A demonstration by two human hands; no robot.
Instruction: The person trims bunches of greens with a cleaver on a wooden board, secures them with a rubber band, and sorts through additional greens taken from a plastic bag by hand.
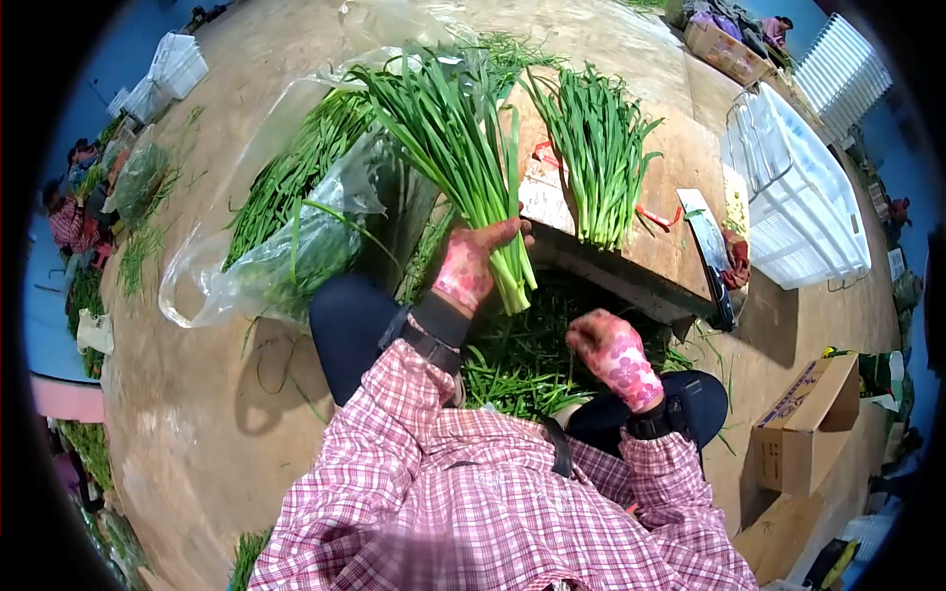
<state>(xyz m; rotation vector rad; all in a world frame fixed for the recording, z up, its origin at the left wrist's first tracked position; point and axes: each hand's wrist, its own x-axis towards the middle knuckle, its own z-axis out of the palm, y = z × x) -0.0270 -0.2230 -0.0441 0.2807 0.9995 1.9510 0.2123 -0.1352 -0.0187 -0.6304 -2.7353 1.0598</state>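
Note:
My left hand [471,258], in a pink fingerless glove, is wrapped round a bunch of garlic chives [448,148]. Its leaves point up and away, and the pale stem ends stick out below my grip. My right hand [616,357], in a matching flowered glove, hovers over my lap to the right of those stem ends. Its fingers are curled in, and whatever they may hold is hidden. A second bunch of chives [601,158] lies on the wooden board [675,148] ahead of me, between red ties.
A large knife [708,246] rests at the board's right edge. To the left stands a clear plastic bag [340,212] full of chives. White crates [793,197] and a cardboard box [803,424] are on the right. Trimmings [522,379] litter the floor between my knees. Other people sit farther off.

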